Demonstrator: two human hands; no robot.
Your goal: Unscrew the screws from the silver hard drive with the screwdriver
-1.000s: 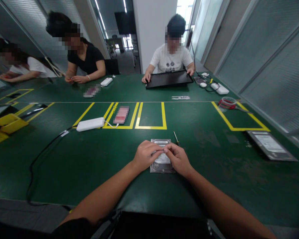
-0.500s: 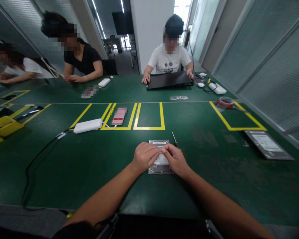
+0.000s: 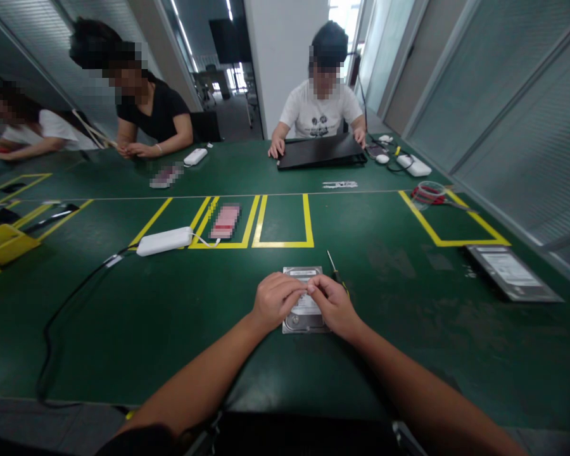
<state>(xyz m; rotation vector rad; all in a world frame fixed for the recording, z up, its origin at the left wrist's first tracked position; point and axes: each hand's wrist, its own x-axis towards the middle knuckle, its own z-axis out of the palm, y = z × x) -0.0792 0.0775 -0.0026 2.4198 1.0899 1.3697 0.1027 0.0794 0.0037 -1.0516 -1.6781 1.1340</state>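
A silver hard drive (image 3: 306, 324) lies label up on the green table, right in front of me. Over its middle, my left hand (image 3: 274, 299) and my right hand (image 3: 333, 304) meet at the fingertips. Both are closed in a pinch; whatever is between the fingers is too small or hidden to name. Just beyond my right hand rests a screwdriver (image 3: 335, 268), its shaft pointing away from me and its handle partly covered by that hand.
Another hard drive (image 3: 513, 273) lies at the right. A white power bank (image 3: 164, 241) with a black cable and a pink phone (image 3: 225, 221) sit ahead left. A clear cup (image 3: 428, 195) stands far right, yellow boxes (image 3: 9, 244) far left. Across the table, a person holds a black laptop (image 3: 322, 152).
My hands keep the same pinch over the hard drive. The view has shifted slightly. Across the table, the black laptop panel's tilt looks slightly different.
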